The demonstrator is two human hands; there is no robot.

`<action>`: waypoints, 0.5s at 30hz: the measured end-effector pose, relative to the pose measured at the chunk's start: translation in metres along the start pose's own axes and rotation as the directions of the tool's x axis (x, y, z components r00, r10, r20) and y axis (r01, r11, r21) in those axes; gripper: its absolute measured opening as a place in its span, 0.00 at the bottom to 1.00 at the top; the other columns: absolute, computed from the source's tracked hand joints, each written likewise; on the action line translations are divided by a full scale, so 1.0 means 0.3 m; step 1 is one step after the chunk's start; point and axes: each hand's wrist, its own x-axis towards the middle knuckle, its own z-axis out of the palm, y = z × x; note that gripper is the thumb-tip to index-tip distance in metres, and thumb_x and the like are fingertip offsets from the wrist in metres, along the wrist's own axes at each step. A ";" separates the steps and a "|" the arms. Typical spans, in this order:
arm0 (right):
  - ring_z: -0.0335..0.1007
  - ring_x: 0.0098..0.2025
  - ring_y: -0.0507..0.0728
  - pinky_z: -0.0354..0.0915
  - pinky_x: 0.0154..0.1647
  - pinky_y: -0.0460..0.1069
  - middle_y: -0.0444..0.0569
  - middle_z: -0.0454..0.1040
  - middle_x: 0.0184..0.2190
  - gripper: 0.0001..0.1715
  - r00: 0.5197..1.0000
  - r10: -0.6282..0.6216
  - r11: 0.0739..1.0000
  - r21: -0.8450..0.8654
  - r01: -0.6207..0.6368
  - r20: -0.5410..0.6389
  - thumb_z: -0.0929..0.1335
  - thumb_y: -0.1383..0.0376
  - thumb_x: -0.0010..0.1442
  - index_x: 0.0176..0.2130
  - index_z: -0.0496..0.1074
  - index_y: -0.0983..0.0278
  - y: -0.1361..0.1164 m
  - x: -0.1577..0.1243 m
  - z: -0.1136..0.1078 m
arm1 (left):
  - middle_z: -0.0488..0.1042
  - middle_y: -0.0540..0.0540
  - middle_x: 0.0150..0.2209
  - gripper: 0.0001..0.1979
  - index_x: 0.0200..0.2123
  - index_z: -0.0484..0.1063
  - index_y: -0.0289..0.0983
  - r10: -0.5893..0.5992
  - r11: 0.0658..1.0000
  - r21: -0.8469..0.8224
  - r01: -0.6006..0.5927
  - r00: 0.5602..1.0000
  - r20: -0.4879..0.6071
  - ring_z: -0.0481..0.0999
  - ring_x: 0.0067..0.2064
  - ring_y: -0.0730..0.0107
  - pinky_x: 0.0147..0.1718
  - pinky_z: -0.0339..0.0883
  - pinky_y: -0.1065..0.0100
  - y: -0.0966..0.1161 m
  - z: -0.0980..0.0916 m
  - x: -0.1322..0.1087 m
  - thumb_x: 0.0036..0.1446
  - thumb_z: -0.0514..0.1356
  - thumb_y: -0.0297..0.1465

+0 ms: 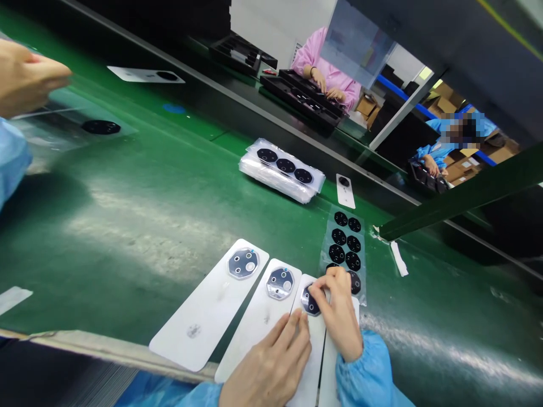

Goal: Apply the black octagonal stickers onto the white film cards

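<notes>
Nearest us, our left hand [271,362] lies flat, its fingers stretched and holding nothing, across the third white phone back panel [317,339]. Our right hand [339,311] has thumb and fingertips drawn narrow over that panel's octagonal camera plate [311,298], near its upper end; we cannot tell whether they close on anything. A fourth white panel [328,367] shows partly beneath the right forearm. To our left lie the second panel [250,339] and the first panel [203,316], each with a shinier octagonal plate bearing a small blue spot.

We judge that a sideways push of the fingertips could turn a disc askew on the plate, and that a light left hand could let the panel slide into its close neighbours. Bare fingertips might also smudge the plate.

Just beyond the right hand is a clear sheet [327,249] of black discs in two columns; the hand covers its lower part, so a dragging wrist might shift it. Farther off sit a stack of clear film sheets [275,183] and a white panel with a black disc [345,195]. Across the bench, a co-worker in pink [348,79] works over a black tray [292,85].
</notes>
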 end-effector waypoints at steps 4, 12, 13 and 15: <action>0.57 0.43 0.59 0.57 0.46 0.55 0.47 0.60 0.36 0.08 0.998 0.013 1.000 0.015 -0.012 -0.060 0.63 0.67 0.63 0.32 0.67 0.61 -0.006 -0.012 -0.022 | 0.77 0.44 0.43 0.22 0.41 0.71 0.30 0.005 1.000 0.011 -0.005 1.000 -0.022 0.75 0.46 0.64 0.51 0.58 0.64 0.003 0.006 0.001 0.62 0.38 0.19; 0.60 0.40 0.58 0.57 0.44 0.54 0.46 0.62 0.33 0.09 0.997 0.056 0.983 0.177 -0.044 -0.060 0.66 0.65 0.58 0.26 0.68 0.61 0.012 0.010 0.001 | 0.77 0.44 0.43 0.23 0.42 0.72 0.30 0.001 1.000 0.015 -0.001 1.000 -0.023 0.75 0.47 0.66 0.49 0.61 0.65 -0.001 -0.002 0.011 0.61 0.38 0.17; 0.60 0.39 0.58 0.58 0.43 0.53 0.45 0.63 0.32 0.10 0.992 0.085 0.974 0.219 -0.063 -0.093 0.67 0.63 0.58 0.26 0.68 0.61 0.025 0.019 -0.023 | 0.77 0.44 0.43 0.23 0.42 0.72 0.30 0.001 1.000 0.014 -0.001 1.000 -0.024 0.75 0.47 0.66 0.49 0.62 0.66 0.000 -0.004 0.013 0.61 0.38 0.17; 0.61 0.36 0.56 0.59 0.39 0.51 0.45 0.63 0.33 0.10 0.974 0.157 0.950 0.295 -0.104 -0.162 0.65 0.60 0.60 0.29 0.68 0.62 0.039 0.024 -0.083 | 0.77 0.44 0.43 0.23 0.40 0.72 0.30 0.001 1.000 0.008 -0.001 1.000 -0.028 0.75 0.47 0.65 0.48 0.64 0.66 0.002 -0.008 0.014 0.60 0.38 0.17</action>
